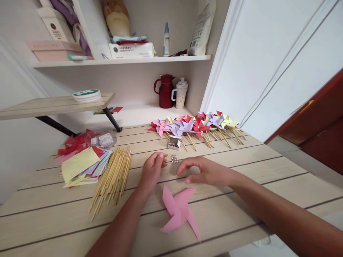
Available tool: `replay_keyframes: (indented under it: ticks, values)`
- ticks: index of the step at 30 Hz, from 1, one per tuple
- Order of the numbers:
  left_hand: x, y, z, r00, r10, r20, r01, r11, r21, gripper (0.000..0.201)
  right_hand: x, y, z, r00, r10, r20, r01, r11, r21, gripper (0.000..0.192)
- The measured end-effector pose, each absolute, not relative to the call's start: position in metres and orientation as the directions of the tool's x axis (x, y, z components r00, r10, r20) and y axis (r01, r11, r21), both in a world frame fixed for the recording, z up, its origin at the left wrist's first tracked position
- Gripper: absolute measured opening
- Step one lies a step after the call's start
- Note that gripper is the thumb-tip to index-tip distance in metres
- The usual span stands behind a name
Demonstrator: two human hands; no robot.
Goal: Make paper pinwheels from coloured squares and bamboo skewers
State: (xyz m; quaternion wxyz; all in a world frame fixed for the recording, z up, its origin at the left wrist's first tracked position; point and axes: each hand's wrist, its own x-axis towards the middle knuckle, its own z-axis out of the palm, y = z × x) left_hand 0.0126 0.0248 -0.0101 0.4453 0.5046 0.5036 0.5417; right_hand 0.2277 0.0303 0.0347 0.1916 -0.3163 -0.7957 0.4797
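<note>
A pink paper pinwheel (179, 210) lies flat on the wooden table, below both hands, with no stick showing on it. My left hand (152, 167) is closed, thumb against curled fingers; whatever it may hold is too small or hidden to name. Just right of its fingertips is a small heap of silvery metal pieces (174, 158). My right hand (198, 170) hovers near that heap, thumb and fingers apart with nothing between them. Behind the heap stands a small open box (174, 142) with dark metal bits in it.
Thin wooden sticks (114, 178) lie left of my left hand, beside stacked coloured paper (80, 166) and a clear container (104, 139). Finished pinwheels (184, 126) on sticks spread along the back. A raised shelf (53, 105) overhangs the left; a red jug (166, 92) and a cup (180, 94) stand behind.
</note>
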Motion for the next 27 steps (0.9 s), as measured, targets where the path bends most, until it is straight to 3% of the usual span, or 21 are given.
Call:
replay_keyframes:
  ticks: [6, 10, 16, 19, 22, 27]
  values:
    - [0.019, 0.024, -0.011, -0.05, 0.988, 0.148, 0.002, -0.149, 0.989, 0.014, 0.257, -0.007, 0.007, -0.73, 0.669, 0.138, 0.44, 0.615, -0.654, 0.053]
    - [0.017, 0.024, -0.005, -0.026, 0.99, 0.139, 0.032, -0.138, 0.99, 0.011, 0.25, -0.02, -0.005, -0.684, 0.691, 0.234, 0.508, 0.681, -0.527, 0.042]
    - [0.012, -0.009, 0.005, -0.001, 0.981, 0.192, 0.114, -0.191, 0.975, 0.014, 0.236, -0.015, -0.012, -0.705, 0.63, 0.324, 0.51, 0.769, -0.384, 0.024]
    - [0.005, -0.03, 0.01, -0.015, 0.977, 0.212, 0.135, -0.208, 0.969, 0.015, 0.232, -0.012, -0.014, -0.702, 0.617, 0.355, 0.497, 0.782, -0.376, 0.021]
    - [-0.007, -0.041, 0.013, -0.134, 0.978, 0.159, 0.124, -0.143, 0.982, 0.019, 0.228, -0.01, -0.013, -0.693, 0.627, 0.356, 0.485, 0.77, -0.414, 0.021]
    - [-0.026, -0.052, 0.007, -0.256, 0.957, 0.138, 0.012, -0.139, 0.99, 0.03, 0.225, -0.006, -0.005, -0.649, 0.694, 0.311, 0.432, 0.673, -0.6, 0.021]
